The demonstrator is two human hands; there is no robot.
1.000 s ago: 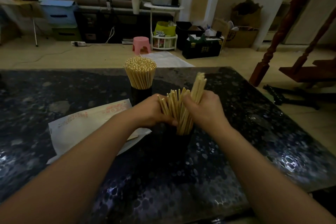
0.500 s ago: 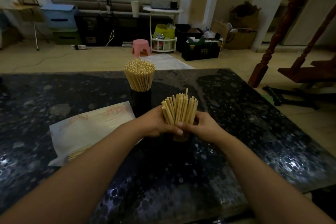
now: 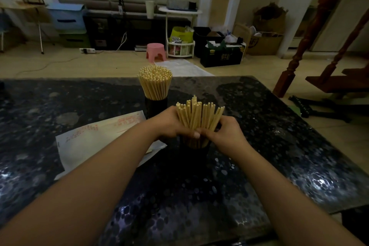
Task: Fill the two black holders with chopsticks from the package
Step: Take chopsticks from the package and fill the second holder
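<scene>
Gripping one bundle of chopsticks from both sides: left hand wraps the left of the bundle, thumb across the front; right hand curls round the right side, its fingers meeting the left thumb at the front. Both hands clenched on the sticks, neither released. Bundle stands upright, fanning out a bit at the top, tips uneven, a few in the middle poking higher. Lower ends sit inside the near black holder, which stands on the dark speckled desk just in front of the hands; holder is dark against the dark surface, rim hard to make out.

Far black holder stands behind and left of the hands, packed full with chopsticks, tips level, flaring outward. Two holders near each other, not touching.

White package with red print lies flat on the desk left of the holders, partly under the left forearm; cannot tell how many sticks are inside.

Beyond the desk on the floor: pink stool, black crate, cardboard boxes. Red-brown wooden stair rail at right.
</scene>
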